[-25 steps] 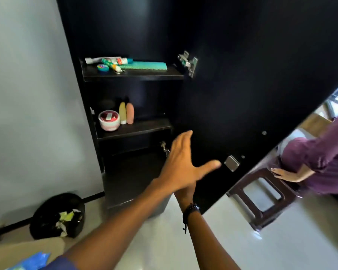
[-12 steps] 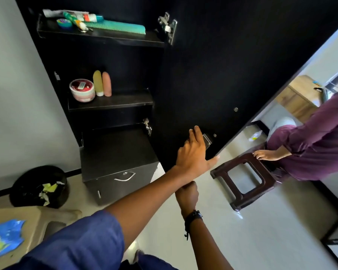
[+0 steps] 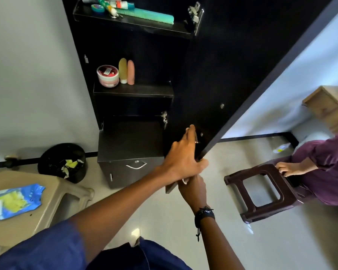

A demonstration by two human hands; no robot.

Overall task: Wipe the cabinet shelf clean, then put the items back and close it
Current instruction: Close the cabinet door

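Note:
The black cabinet stands open, its tall door [image 3: 242,75] swung out to the right. My left hand [image 3: 183,158] lies flat against the door's lower inner face with the thumb hooked around its edge. Just beneath it, my right hand [image 3: 193,189] grips the door's bottom corner. The upper shelf [image 3: 133,21] carries a teal comb [image 3: 150,15], tubes and a small round tin. On the lower shelf [image 3: 133,90] stand a red-lidded jar [image 3: 107,76] and two slim bottles [image 3: 126,71].
A low drawer unit [image 3: 129,168] sits under the shelves. A black bin [image 3: 64,162] with scraps stands left of it. A beige stool [image 3: 27,201] with a blue packet [image 3: 12,201] is at lower left. A person in purple [image 3: 324,168] rests a foot on a brown stool [image 3: 261,190] at right.
My view has dropped and pulled back. My left hand has moved from the air onto the door's lower edge, and my right hand now holds the door's bottom corner; the door has swung.

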